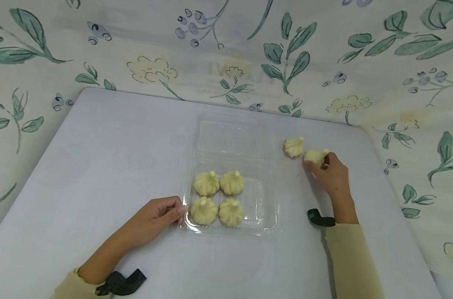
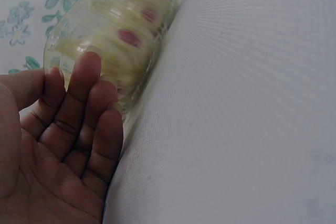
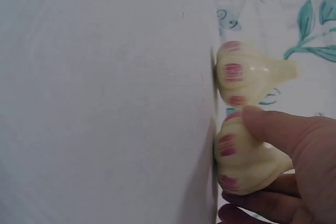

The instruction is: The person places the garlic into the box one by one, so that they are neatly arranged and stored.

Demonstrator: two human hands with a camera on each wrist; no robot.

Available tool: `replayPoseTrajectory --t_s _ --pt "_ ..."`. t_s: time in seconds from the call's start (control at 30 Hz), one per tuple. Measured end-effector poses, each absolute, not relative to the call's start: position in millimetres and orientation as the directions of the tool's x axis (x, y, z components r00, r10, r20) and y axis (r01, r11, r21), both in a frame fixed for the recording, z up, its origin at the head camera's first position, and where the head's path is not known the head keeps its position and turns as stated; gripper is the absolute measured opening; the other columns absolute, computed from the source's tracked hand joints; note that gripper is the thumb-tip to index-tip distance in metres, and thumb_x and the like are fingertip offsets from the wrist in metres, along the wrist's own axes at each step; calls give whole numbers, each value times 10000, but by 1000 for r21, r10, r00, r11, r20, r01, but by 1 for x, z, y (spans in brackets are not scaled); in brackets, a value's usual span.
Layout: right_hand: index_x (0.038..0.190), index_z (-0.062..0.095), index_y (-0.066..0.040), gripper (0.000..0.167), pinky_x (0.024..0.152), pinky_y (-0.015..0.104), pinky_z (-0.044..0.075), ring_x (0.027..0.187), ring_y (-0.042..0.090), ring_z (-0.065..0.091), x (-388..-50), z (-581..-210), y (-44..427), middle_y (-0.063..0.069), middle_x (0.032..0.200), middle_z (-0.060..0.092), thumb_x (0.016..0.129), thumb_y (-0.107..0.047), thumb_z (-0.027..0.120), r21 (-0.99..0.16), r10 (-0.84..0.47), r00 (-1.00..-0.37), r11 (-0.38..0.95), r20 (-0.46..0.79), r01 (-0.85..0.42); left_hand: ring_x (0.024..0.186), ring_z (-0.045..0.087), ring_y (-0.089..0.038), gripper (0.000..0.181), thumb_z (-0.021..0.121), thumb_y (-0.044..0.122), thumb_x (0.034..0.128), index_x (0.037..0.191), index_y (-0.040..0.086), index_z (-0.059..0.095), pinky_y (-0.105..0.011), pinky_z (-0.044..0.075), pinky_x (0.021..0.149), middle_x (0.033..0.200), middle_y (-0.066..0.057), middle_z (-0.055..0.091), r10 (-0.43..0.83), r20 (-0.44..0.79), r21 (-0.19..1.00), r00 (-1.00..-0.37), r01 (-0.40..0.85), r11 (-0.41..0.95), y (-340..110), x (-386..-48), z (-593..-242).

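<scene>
A clear plastic clamshell container (image 1: pixel 262 199) lies with its lid (image 1: pixel 232 135) folded back on the far side. Several pale yellow garlic bulbs (image 1: pixel 206 183) sit in the left part of its base. My left hand (image 1: pixel 157 218) pinches the container's left rim between thumb and forefinger; in the left wrist view, bulbs with pink marks (image 2: pixel 128 38) show through the wall. To the right, my right hand (image 1: pixel 333 174) grips another garlic bulb (image 3: pixel 244 156) with thumb and fingers, at the table surface. One more bulb (image 1: pixel 294 147) stands just left of it.
The table (image 1: pixel 118 166) has a plain white top, and its far edge meets a cloth (image 1: pixel 219 54) printed with leaves and flowers. Black wrist devices (image 1: pixel 121 283) are on both forearms.
</scene>
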State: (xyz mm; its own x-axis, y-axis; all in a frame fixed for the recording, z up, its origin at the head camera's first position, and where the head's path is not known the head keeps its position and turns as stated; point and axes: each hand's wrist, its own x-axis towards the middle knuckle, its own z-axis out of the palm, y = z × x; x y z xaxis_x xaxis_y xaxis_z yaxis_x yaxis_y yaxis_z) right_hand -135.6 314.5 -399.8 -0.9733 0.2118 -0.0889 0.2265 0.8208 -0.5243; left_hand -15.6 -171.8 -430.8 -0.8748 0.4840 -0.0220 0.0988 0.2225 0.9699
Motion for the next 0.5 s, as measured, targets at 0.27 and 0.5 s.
replayPoseTrajectory --t_s 0.27,0.5 --pt "1474 414 104 813 975 590 500 1269 484 568 -133 -403 318 347 1431 530 996 -500 671 -538 224 -973 815 -52 216 774 576 -195 246 567 174 1095 862 191 644 -289 477 717 816 25 637 482 -22 969 -876 99 225 -171 -17 -430" --pt "1484 406 101 809 967 576 510 1269 473 567 -133 -404 316 336 1444 526 998 -489 671 -544 240 -969 805 -63 235 768 564 -200 237 570 162 1092 867 188 643 -293 471 704 809 7 616 482 -17 969 -876 104 224 -172 -17 -432"
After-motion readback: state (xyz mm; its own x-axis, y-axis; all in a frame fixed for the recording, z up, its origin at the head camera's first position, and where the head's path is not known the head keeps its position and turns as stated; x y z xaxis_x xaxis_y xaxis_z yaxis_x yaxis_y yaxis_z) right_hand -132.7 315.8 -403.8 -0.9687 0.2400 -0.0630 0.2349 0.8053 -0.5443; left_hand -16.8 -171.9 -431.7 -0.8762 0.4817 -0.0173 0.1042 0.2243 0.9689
